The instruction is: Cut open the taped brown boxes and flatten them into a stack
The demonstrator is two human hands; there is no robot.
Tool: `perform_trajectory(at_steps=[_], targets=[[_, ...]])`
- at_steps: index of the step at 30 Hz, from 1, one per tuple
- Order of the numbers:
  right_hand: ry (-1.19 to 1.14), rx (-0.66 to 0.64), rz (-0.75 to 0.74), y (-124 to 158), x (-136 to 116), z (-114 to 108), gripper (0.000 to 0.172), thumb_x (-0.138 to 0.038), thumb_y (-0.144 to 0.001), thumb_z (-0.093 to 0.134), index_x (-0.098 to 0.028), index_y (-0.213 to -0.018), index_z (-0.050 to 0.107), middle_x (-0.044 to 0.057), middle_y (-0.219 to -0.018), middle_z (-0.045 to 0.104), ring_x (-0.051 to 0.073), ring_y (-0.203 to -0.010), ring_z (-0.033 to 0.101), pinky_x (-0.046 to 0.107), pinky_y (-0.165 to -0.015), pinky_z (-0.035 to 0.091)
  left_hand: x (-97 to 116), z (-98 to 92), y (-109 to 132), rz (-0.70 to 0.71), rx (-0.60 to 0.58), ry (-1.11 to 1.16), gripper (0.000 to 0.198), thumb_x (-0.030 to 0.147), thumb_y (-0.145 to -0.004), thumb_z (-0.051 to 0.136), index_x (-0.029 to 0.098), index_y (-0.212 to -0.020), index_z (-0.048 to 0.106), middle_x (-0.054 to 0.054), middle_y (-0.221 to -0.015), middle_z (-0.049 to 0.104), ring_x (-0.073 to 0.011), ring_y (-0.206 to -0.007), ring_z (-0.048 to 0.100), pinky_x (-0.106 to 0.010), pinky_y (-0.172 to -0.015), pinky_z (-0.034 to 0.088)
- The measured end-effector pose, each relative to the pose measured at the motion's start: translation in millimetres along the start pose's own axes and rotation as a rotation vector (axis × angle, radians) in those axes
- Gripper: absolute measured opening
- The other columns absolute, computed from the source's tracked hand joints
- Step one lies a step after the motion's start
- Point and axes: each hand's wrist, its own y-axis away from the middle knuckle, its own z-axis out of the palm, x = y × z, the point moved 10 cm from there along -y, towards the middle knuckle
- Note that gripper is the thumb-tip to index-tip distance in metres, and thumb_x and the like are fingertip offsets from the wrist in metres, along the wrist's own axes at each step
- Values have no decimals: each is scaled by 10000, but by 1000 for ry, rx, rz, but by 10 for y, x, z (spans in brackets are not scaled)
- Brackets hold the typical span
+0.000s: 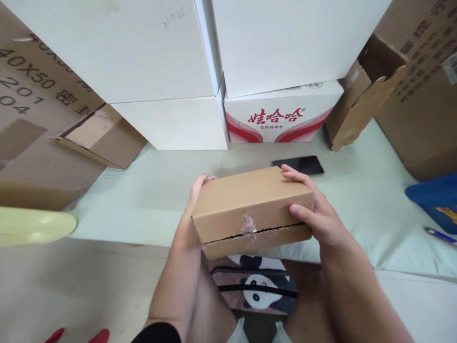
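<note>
Between my two hands I hold a brown cardboard box, tilted, above the front edge of the green-covered surface. A bit of clear tape crosses the narrow dark seam on its near side. My right hand grips the right end, thumb on the near side and fingers over the top and far edge. My left hand is wrapped around the left end; most of its fingers are hidden behind the box. Just beyond the box lies a dark phone.
White cartons stack along the back, beside a white and red box. Open cardboard boxes stand at left and right. A blue container and a pen lie at right. A yellow-green object sits at left.
</note>
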Motion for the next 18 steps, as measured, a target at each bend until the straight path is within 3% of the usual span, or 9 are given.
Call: perform_trajectory(at_steps=[5, 10, 14, 18], targets=[[-109, 124, 59, 4, 30, -87, 468, -601, -821, 727, -340, -1202, 649, 33, -1593, 526, 349, -1494, 445, 535, -1215, 336, -44, 68, -109, 2, -38, -160, 289, 478, -768, 586, 192, -721, 591, 29, -601, 590, -126, -522, 554, -251, -572, 441], [-167, 219, 146, -12, 133, -158, 462, -595, -771, 755, -308, -1123, 679, 44, -1488, 624, 349, -1412, 522, 523, -1196, 347, -198, 137, -109, -34, -107, -220, 357, 548, -812, 544, 204, -721, 570, 43, -556, 525, -116, -467, 492, -253, -535, 413], [-186, 241, 166, -47, 193, -164, 442, -580, -762, 758, -299, -1095, 679, 34, -1445, 652, 327, -1380, 546, 495, -1190, 354, -190, 96, -110, 28, -97, -234, 346, 558, -821, 557, 217, -758, 557, 46, -572, 524, -125, -480, 495, -257, -538, 413], [-193, 272, 229, -56, 295, -169, 448, -590, -747, 752, -279, -1060, 672, 46, -1388, 682, 320, -1314, 585, 487, -1157, 376, -49, 10, -157, 202, -83, -467, 176, 333, -704, 698, 208, -796, 615, 37, -639, 591, -128, -559, 526, -235, -542, 383]])
